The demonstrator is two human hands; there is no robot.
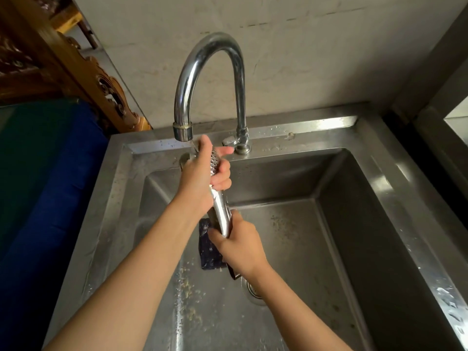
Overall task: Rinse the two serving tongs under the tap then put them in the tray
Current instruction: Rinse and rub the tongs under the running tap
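Observation:
Shiny steel serving tongs (220,211) are held up under the spout of the curved chrome tap (202,79), where a thin stream of water runs. My left hand (202,176) wraps the perforated upper end of the tongs, right below the spout. My right hand (238,244) grips the lower handle end. Only one pair of tongs is visible. No tray is in view.
The steel sink (379,224) has food scraps scattered on its wet bottom, a dark blue sponge (209,252) lying under my hands, and a drain (253,290) partly hidden by my right wrist. A blue cloth surface (50,198) lies to the left.

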